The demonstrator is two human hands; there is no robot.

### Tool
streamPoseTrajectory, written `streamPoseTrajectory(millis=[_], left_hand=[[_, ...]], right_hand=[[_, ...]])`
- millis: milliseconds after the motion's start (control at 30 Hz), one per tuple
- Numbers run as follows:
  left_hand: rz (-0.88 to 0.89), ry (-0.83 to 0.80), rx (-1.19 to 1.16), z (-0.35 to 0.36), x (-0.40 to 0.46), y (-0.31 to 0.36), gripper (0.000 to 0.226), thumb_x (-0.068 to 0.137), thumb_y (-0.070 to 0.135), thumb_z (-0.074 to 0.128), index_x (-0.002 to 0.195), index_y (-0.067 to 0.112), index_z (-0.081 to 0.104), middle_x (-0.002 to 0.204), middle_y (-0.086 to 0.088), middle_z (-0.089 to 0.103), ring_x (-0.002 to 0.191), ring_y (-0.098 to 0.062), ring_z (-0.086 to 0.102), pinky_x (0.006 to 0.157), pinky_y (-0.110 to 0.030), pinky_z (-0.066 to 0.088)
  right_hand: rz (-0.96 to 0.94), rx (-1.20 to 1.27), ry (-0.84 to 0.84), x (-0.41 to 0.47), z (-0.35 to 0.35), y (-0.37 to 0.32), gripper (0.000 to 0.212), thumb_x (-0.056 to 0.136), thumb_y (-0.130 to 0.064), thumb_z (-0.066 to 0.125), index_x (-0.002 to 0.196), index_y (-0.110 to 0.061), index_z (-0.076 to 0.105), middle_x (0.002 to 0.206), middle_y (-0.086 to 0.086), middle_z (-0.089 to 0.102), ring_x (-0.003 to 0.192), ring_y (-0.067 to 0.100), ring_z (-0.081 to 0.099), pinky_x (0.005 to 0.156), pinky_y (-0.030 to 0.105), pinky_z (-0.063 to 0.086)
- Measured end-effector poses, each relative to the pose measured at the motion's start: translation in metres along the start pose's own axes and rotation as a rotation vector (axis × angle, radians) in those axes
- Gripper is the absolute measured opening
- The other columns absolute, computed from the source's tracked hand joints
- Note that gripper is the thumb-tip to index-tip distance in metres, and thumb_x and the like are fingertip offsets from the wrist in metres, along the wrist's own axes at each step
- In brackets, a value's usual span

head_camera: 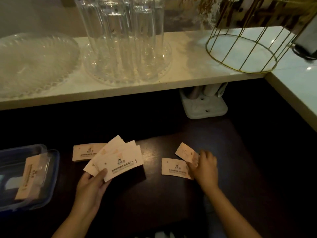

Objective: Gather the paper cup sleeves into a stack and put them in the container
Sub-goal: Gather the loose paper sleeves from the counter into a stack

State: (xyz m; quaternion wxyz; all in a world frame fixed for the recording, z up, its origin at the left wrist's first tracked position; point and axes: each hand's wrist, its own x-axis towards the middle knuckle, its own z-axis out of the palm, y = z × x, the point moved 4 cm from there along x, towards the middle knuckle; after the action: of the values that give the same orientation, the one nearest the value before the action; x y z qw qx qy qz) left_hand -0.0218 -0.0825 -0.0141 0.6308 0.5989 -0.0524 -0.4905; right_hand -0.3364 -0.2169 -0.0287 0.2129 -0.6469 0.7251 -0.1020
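Holding a fan of sleeves [118,159] above the dark table [168,200], left hand [91,184] pinching its corner under the thumb; right hand [205,167] palm down, fingers curled onto two loose sleeves [174,167]; another sleeve [84,152] lying behind the fan, one more in the container [49,191]

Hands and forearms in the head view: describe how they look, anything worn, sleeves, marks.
Both the left hand and the right hand are bare: no gloves, and no rings, watch or bracelet can be made out in the dim light. Both forearms are uncovered right down to the bottom edge of the picture, so no sleeve shows. No markings are visible; the nails are too blurred to judge.
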Motion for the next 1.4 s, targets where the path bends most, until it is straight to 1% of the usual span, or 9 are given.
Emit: streamPoseTrajectory(millis=[200,467,633,767,867,967,1167,1333,1400], left_hand=[[-0.036,-0.018,-0.001,0.006,-0.005,-0.004,0.036,0.086,0.001,0.051,0.121,0.011,0.05,0.106,-0.011,0.065,0.1,-0.021,0.061,0.071,-0.03,0.058],[-0.052,-0.029,0.017,0.011,-0.008,-0.006,0.033,0.086,0.0,0.05,0.117,0.011,0.051,0.104,-0.01,0.065,0.098,-0.02,0.061,0.064,-0.025,0.059],[-0.089,-0.035,0.005,0.016,-0.01,-0.012,0.034,0.086,-0.001,0.049,0.118,0.01,0.05,0.104,-0.011,0.064,0.099,-0.022,0.061,0.063,-0.027,0.059],[-0.123,-0.034,0.038,0.027,-0.017,-0.017,0.036,0.085,-0.001,0.051,0.12,0.009,0.049,0.104,-0.012,0.064,0.097,-0.022,0.061,0.07,-0.033,0.056],[-0.149,-0.033,0.056,0.038,-0.026,-0.021,0.033,0.085,-0.002,0.051,0.117,0.009,0.051,0.104,-0.012,0.064,0.096,-0.023,0.061,0.076,-0.035,0.049],[-0.166,-0.051,0.07,0.05,-0.036,-0.025,0.026,0.085,-0.002,0.051,0.107,0.011,0.055,0.102,-0.012,0.065,0.096,-0.023,0.062,0.078,-0.037,0.049],[-0.123,-0.006,0.009,0.053,-0.037,-0.019,0.02,0.085,-0.001,0.053,0.098,0.015,0.055,0.103,-0.013,0.065,0.098,-0.023,0.062,0.074,-0.033,0.05],[-0.084,-0.005,-0.092,0.055,-0.036,-0.015,0.019,0.086,0.0,0.051,0.095,0.016,0.055,0.099,-0.01,0.066,0.094,-0.019,0.063,0.077,-0.035,0.051],[-0.09,-0.012,-0.094,0.055,-0.037,-0.017,0.018,0.086,0.0,0.051,0.096,0.014,0.055,0.099,-0.01,0.066,0.092,-0.018,0.064,0.076,-0.035,0.053]], right_hand=[[-0.13,-0.25,-0.082,0.026,0.012,0.016,0.056,0.072,-0.048,0.067,0.12,-0.022,0.053,0.125,0.005,0.05,0.114,0.026,0.043,0.09,0.041,0.04],[-0.118,0.059,-0.099,0.019,0.005,0.02,0.057,0.066,-0.034,0.076,0.117,-0.023,0.054,0.115,0.004,0.055,0.112,0.024,0.045,0.095,0.042,0.037],[-0.179,0.385,-0.022,-0.004,-0.015,-0.001,0.063,0.063,-0.024,0.079,0.117,-0.024,0.046,0.11,-0.007,0.049,0.108,0.016,0.045,0.083,0.025,0.041],[-0.171,0.82,-0.128,-0.023,-0.031,-0.036,0.078,0.067,-0.009,0.074,0.125,-0.041,0.032,0.11,-0.008,0.059,0.098,0.006,0.059,0.069,0.014,0.05],[-0.042,1.307,-0.274,-0.031,-0.027,-0.061,0.059,0.082,0.007,0.048,0.119,-0.038,0.043,0.102,0.004,0.069,0.094,0.018,0.065,0.072,0.024,0.057],[0.142,1.601,-0.415,-0.042,-0.013,-0.084,0.035,0.089,0.001,0.04,0.115,-0.018,0.054,0.098,0.01,0.072,0.086,0.019,0.067,0.065,0.027,0.058],[0.287,1.469,-0.3,-0.056,0.012,-0.093,0.014,0.084,-0.002,0.059,0.092,-0.013,0.06,0.088,0.007,0.07,0.073,0.013,0.07,0.058,0.024,0.056],[0.268,1.407,-0.161,-0.062,0.023,-0.095,0.064,0.075,0.005,0.068,0.121,-0.03,0.039,0.088,-0.005,0.068,0.074,0.005,0.069,0.056,0.018,0.055],[0.223,1.371,-0.154,-0.064,0.025,-0.098,0.068,0.075,0.006,0.067,0.123,-0.033,0.036,0.094,-0.005,0.066,0.08,0.003,0.068,0.059,0.017,0.056]])
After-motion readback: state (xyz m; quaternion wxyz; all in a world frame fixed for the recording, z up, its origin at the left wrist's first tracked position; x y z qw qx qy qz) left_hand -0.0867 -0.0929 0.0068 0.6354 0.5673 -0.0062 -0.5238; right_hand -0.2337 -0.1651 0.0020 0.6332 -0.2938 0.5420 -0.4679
